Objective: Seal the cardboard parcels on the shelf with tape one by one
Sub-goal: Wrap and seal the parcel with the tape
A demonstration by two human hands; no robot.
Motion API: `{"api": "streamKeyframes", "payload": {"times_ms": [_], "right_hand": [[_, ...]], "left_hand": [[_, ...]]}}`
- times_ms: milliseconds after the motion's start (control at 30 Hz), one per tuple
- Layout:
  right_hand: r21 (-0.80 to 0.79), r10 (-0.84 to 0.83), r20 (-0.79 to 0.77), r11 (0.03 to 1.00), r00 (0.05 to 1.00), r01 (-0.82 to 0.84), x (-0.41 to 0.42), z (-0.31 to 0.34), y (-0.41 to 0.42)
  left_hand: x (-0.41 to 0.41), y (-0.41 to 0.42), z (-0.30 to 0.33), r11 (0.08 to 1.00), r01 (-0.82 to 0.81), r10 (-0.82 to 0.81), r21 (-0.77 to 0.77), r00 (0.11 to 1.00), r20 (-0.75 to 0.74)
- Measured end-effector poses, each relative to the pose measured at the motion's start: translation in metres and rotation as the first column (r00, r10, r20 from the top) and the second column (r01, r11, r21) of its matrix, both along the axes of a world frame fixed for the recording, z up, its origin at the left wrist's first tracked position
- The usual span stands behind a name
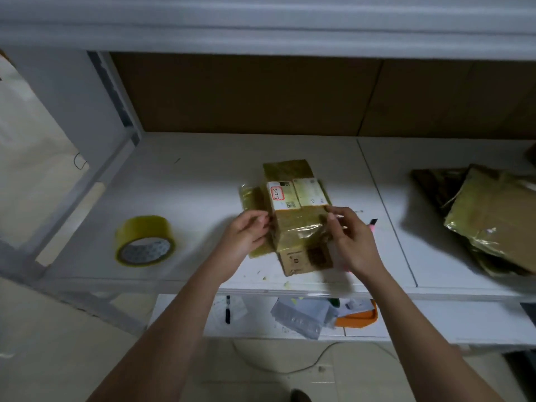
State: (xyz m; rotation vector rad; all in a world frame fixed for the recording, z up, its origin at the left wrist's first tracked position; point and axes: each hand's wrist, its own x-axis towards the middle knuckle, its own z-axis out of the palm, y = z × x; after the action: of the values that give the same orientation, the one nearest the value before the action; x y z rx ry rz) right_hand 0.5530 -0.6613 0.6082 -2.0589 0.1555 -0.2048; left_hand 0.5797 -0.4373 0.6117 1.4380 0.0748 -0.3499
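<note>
A small cardboard parcel [300, 224] lies in the middle of the white shelf [188, 184], wrapped in shiny yellowish tape, with a white label outlined in red on top. My left hand [246, 236] grips its left side, fingers curled against the tape. My right hand [352, 239] holds the right side, fingertips pinching the tape at the top edge. A pink cutter [372, 223] with a black tip sticks out behind that hand and seems tucked in its palm. The tape roll [145, 240] lies apart on the left of the shelf.
More taped cardboard parcels [490, 221] are piled at the right end of the shelf. Brown board backs the shelf. The lower shelf holds crumpled papers [301, 317], an orange tray [359, 319] and a black marker [227, 310]. A cable runs across the floor.
</note>
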Motion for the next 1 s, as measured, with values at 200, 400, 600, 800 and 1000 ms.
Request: {"api": "streamKeyframes", "payload": {"times_ms": [200,400,600,800,1000], "right_hand": [[0.045,0.054,-0.013,0.998,0.998,-0.053,0.009,-0.008,-0.009],[0.086,0.076,0.001,0.993,0.997,-0.076,0.017,-0.013,-0.016],[0.03,0.129,0.02,0.991,0.991,-0.13,0.015,-0.016,-0.014],[-0.098,0.111,0.067,0.99,0.992,-0.105,0.016,-0.024,-0.012],[-0.3,0.146,0.104,0.948,0.984,-0.109,0.008,-0.016,-0.006]], "left_hand": [[-0.004,-0.004,-0.011,1.0,0.011,-0.01,0.015,0.998,-0.059],[-0.009,-0.011,-0.01,0.996,-0.029,0.03,0.088,0.999,-0.012],[-0.015,-0.027,-0.014,0.978,-0.171,0.173,0.117,0.985,-0.008],[-0.022,-0.043,-0.027,0.906,-0.424,0.424,0.003,0.906,-0.005],[-0.023,-0.041,-0.022,0.905,-0.359,0.244,0.229,0.879,0.41]]}}
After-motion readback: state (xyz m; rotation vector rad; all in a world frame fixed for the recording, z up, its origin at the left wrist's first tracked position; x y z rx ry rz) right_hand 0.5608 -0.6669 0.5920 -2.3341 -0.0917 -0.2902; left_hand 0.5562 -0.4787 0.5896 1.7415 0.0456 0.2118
